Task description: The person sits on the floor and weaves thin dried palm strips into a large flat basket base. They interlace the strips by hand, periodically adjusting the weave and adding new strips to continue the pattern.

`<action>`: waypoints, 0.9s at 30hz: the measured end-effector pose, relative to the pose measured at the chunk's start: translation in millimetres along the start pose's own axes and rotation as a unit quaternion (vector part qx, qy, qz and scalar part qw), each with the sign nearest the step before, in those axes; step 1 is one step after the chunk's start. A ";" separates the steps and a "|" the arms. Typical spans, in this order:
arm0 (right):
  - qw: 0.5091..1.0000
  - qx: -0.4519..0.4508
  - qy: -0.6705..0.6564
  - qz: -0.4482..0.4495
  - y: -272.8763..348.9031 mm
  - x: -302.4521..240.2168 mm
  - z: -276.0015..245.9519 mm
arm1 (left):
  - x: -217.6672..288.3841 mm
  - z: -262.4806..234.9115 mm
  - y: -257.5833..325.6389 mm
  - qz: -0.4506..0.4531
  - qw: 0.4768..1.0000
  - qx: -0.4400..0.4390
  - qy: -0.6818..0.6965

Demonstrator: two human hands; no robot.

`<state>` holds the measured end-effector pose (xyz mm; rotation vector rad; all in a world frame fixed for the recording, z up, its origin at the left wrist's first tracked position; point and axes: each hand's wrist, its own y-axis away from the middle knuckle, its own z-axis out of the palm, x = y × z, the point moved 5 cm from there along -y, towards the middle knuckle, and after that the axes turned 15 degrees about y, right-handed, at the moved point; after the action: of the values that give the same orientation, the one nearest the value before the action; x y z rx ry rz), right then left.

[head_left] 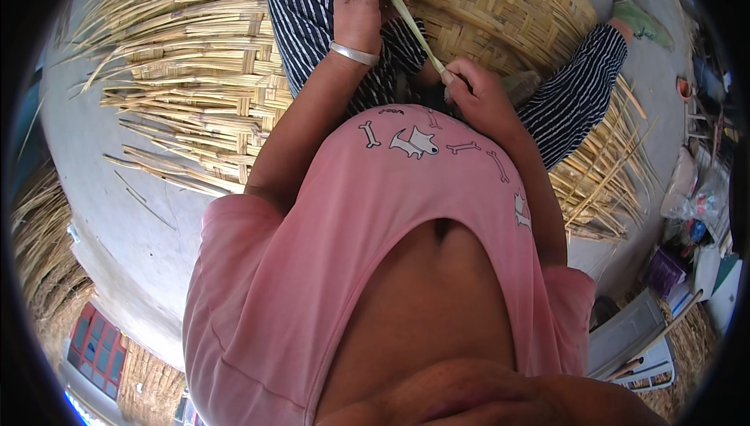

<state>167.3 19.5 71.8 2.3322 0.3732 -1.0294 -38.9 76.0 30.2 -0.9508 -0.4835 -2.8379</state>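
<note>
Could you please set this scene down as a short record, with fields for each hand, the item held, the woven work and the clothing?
Left hand: closed on the pale strip, silver-coloured bracelet at the wrist
Right hand: pinching the strip's lower end
Item held: pale strip, narrow, slanting between the hands
Woven work: straw-coloured mat, with unwoven ends fanning out at the left
Clothing: pink shirt, dark striped trousers, green shoe

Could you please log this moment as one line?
left hand: holds pale strip | right hand: pinches same strip | nearby: woven mat
</note>
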 end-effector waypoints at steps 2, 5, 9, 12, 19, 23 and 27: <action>1.000 -0.019 -0.020 0.006 3.5 1.2 -0.6 | 4.2 0.3 -2.1 0.013 0.999 0.010 -0.040; 0.997 -0.044 -0.051 0.030 9.8 4.4 -1.7 | 3.2 -9.1 -10.4 0.032 0.998 0.003 -0.051; 0.995 -0.052 -0.066 0.045 18.3 13.7 -4.8 | -0.5 -17.5 -18.5 0.028 0.998 -0.025 -0.052; 0.997 -0.048 -0.036 0.045 24.0 20.0 -5.9 | 1.1 -15.0 -16.3 0.031 0.998 -0.030 -0.035; 0.998 -0.038 -0.027 0.039 33.3 26.7 -8.6 | 4.1 -19.9 -21.0 0.007 1.000 -0.019 -0.008; 0.997 -0.048 -0.023 0.052 38.4 30.6 -10.8 | 14.4 -9.9 -14.2 -0.008 1.000 -0.024 0.005; 0.999 -0.024 -0.006 0.028 43.1 35.6 -13.7 | 22.1 -3.4 -10.4 -0.018 0.999 -0.005 0.034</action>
<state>218.8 -6.2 69.2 2.2793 0.3234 -0.9980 -60.6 84.7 38.3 -0.8516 -0.4826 -2.8961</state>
